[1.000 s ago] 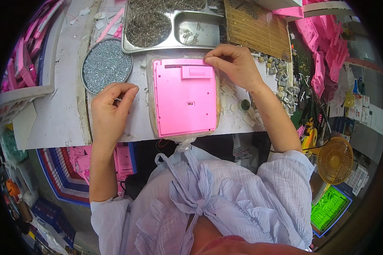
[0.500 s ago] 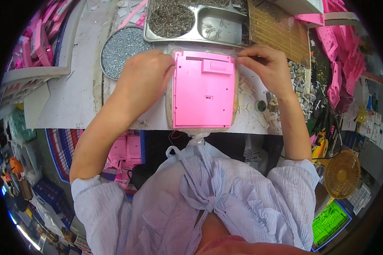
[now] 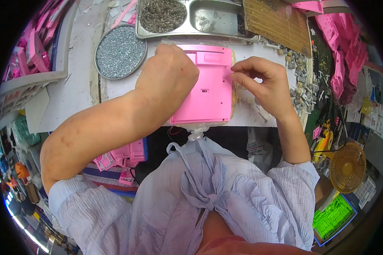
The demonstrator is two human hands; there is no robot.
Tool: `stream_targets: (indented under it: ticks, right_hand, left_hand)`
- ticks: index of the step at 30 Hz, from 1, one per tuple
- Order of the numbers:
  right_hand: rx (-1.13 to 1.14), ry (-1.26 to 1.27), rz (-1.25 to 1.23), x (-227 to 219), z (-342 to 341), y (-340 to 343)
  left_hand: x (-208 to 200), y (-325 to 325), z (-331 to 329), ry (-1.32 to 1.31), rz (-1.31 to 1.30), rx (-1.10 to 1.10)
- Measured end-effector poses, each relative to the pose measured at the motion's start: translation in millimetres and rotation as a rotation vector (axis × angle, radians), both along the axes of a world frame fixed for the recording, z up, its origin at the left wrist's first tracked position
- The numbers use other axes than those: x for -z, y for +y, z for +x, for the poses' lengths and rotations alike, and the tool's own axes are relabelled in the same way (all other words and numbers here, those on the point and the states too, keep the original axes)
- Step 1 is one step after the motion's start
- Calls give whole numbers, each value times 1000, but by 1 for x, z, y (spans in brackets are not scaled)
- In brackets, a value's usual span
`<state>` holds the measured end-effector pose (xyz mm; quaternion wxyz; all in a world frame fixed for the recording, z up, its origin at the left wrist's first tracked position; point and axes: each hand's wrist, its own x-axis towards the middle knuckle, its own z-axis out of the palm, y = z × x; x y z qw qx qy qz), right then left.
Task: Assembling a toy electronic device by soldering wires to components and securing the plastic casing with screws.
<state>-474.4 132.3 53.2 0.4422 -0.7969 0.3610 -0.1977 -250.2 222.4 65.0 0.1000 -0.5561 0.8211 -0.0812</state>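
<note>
A flat pink plastic casing (image 3: 206, 108) lies on a clear plastic-wrapped pad at the table's front edge. It has a raised block at its top, several small holes and a small slot in the middle. Over its upper left part, my left hand (image 3: 168, 72) is closed in a fist, back of the hand up; what the fingers hold is hidden. At the casing's right edge my right hand (image 3: 261, 78) is closed in a loose pinch, thumb and forefinger tips close to the rim. Anything between those tips is too small to make out.
A round dish of small silvery screws (image 3: 120, 53) stands left of the casing. Behind is a metal compartment tray (image 3: 200, 35) of small dark parts, beside a brown board (image 3: 278, 27). Small loose pieces lie at right. Pink parts (image 3: 34, 51) fill a bin at left; a fan (image 3: 348, 168) stands lower right.
My left hand has moved right, from the casing's left edge to over its upper left part. My right hand has slid a little down along the right edge. The view has shifted slightly.
</note>
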Motion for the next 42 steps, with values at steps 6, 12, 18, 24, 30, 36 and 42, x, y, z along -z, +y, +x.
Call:
stream_targets:
  ticks: [6, 12, 18, 24, 30, 36, 42]
  right_hand:
    - [38, 54, 148, 7, -4, 1]
    - [-99, 199, -50, 9, -2, 5]
    - [-153, 187, -135, 10, 0, 6]
    - [-288, 208, -359, 16, 2, -3]
    - [-400, 311, -290, 6, 11, -24]
    - [-80, 88, -77, 9, -14, -3]
    - [-57, -265, -495, 59, -14, 48]
  left_hand:
    - [15, 3, 9, 91, -29, -22]
    - [15, 6, 5, 79, -114, -53]
    - [-2, 0, -1, 38, 44, -56]
    - [0, 18, 38, 833, -45, -221]
    - [16, 53, 26, 1475, 206, -611]
    - [33, 62, 6, 1471, 50, -579]
    - [37, 56, 1, 1163, -49, -345]
